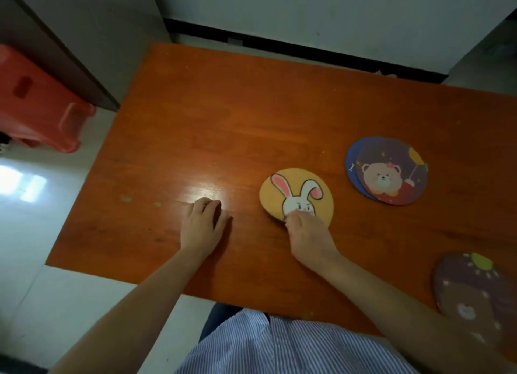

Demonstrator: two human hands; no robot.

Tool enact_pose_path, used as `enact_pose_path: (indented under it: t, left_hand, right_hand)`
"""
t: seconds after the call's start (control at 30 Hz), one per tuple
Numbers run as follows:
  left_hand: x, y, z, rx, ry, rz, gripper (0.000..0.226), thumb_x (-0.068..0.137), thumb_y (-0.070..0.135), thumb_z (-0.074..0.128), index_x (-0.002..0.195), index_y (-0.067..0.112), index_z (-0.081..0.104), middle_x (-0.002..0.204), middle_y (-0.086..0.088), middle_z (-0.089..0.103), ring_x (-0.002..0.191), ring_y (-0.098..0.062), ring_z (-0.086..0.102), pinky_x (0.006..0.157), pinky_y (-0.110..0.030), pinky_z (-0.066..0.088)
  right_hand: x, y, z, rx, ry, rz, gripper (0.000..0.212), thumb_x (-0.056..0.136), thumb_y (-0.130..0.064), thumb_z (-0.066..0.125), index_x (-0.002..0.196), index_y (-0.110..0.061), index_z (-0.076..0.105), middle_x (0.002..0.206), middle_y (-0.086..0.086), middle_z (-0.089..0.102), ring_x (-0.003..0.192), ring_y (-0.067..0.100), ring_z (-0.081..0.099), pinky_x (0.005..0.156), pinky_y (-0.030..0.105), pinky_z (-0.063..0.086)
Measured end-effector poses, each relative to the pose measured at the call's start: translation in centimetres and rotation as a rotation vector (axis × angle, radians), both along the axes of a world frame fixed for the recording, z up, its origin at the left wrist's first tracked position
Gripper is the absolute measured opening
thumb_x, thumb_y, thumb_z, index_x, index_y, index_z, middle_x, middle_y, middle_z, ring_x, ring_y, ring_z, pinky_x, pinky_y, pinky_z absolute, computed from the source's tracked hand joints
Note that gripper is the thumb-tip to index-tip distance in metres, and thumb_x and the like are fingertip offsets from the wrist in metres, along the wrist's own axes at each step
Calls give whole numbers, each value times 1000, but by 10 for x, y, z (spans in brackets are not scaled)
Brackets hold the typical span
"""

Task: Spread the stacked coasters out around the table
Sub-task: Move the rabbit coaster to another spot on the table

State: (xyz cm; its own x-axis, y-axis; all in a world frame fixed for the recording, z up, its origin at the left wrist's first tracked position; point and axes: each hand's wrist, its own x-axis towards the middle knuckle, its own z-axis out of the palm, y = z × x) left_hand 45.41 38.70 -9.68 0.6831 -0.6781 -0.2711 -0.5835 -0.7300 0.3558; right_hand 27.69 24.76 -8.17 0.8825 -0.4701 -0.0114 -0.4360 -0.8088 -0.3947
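A round yellow coaster with a white rabbit (293,190) lies near the middle of the orange table (223,116). My right hand (305,233) pinches its near edge. To the right sits a small stack of round coasters (387,173), topped by a purple one with a bear; a blue one peeks out beneath. A strawberry-shaped brown coaster (472,298) lies alone at the near right edge. My left hand (202,225) rests on the bare table left of the rabbit coaster, fingers curled, holding nothing.
A red plastic stool (36,105) stands on the floor left of the table. A dark cabinet and a white wall with a black skirting run behind the far edge. My striped shirt (279,343) is at the near edge.
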Motion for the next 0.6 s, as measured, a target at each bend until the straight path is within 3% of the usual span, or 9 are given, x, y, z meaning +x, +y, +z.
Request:
enact_pose_path:
  t: [0.03, 0.1, 0.17, 0.23, 0.33, 0.43, 0.5, 0.6]
  left_hand:
    - [1, -1, 4, -50, 82, 51, 36, 95, 31, 44, 114, 6, 60, 110, -11, 61, 106, -28, 56, 86, -35, 47]
    - [4, -4, 10, -130, 356, 213, 32, 95, 28, 43, 101, 4, 63, 81, -7, 64, 79, -24, 61, 61, -25, 44]
    - [5, -5, 16, -186, 653, 383, 26, 94, 25, 50, 107, 7, 62, 82, -8, 66, 71, -20, 62, 53, -22, 43]
    - [5, -3, 19, -187, 793, 389, 24, 91, 18, 58, 111, 4, 62, 81, -8, 66, 65, -15, 62, 48, -18, 49]
    - [7, 0, 22, -183, 799, 325, 23, 88, 4, 59, 109, -5, 60, 67, -4, 61, 60, -13, 57, 46, -10, 51]
    - [9, 4, 20, -118, 692, 169, 23, 87, 3, 57, 108, -5, 62, 74, -12, 67, 62, -20, 59, 70, -32, 59]
    - [9, 5, 20, -87, 604, 34, 22, 86, 6, 58, 105, 0, 67, 89, -20, 72, 71, -25, 63, 80, -41, 59]
    - [10, 3, 26, -58, 499, -130, 21, 85, 9, 57, 101, 4, 70, 94, -20, 73, 75, -27, 65, 80, -45, 58]
  right_hand:
    - [0, 16, -3, 12, -5, 22, 11, 78, -1, 54, 76, -3, 64, 69, 11, 68, 58, 26, 63, 50, 28, 52]
    - [1, 43, -6, 60, -4, 26, 12, 74, -3, 54, 76, -7, 65, 69, 7, 69, 59, 20, 65, 50, 21, 53]
    - [2, 60, -6, 90, -10, 9, 12, 71, -4, 56, 74, -9, 65, 68, 4, 69, 58, 18, 66, 51, 17, 52]
    - [1, 70, -9, 75, 5, 0, 20, 76, -8, 47, 75, -10, 66, 69, 3, 70, 60, 17, 67, 54, 18, 55]
    - [0, 84, -12, 35, 38, 61, 30, 78, -12, 38, 77, -8, 69, 72, 6, 71, 64, 21, 68, 64, 28, 62]
    - [3, 92, -5, 73, 31, 22, 29, 86, -18, 43, 79, -7, 68, 78, 7, 70, 73, 22, 66, 66, 28, 57]
    - [5, 85, 0, 175, 6, -248, 28, 91, -28, 48, 88, -5, 64, 90, 9, 65, 87, 23, 59, 77, 35, 49]
    - [7, 62, -1, 116, 85, -728, 33, 89, -27, 60, 113, -6, 56, 116, 14, 60, 111, 29, 52, 91, 41, 46]
